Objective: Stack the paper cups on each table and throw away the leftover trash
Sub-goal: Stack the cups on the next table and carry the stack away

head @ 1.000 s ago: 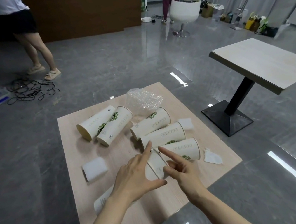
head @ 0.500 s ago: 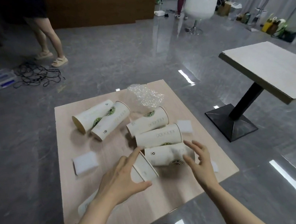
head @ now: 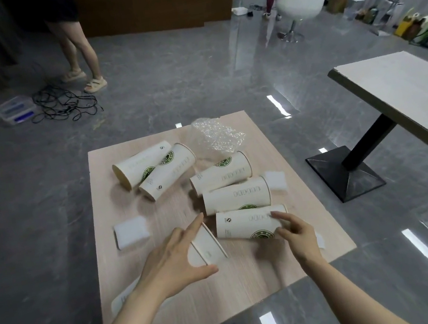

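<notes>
Several white paper cups with green logos lie on their sides on the light wooden table [head: 253, 276]. My left hand [head: 176, 258] grips the rim end of a nested cup stack [head: 208, 246], whose other end [head: 122, 299] pokes out from under my forearm. My right hand [head: 297, 232] holds the right end of the nearest single cup [head: 243, 227], fingers on top and thumb below. Beyond it lie two more cups [head: 236, 194] [head: 223, 174], and a pair of cups [head: 152, 168] rests at the far left.
Crumpled bubble wrap [head: 217, 136] sits at the table's far edge. White foam pieces lie at the left [head: 131, 232] and right [head: 276, 180]. A paper scrap [head: 319, 240] peeks from behind my right hand. A second table [head: 403, 92] stands to the right. A person [head: 77, 49], cables and a chair [head: 297, 3] are beyond.
My right hand moved from the cup mouths to the right end of the nearest cup and took hold. My left hand closed round the stack's rim. The view tilted down.
</notes>
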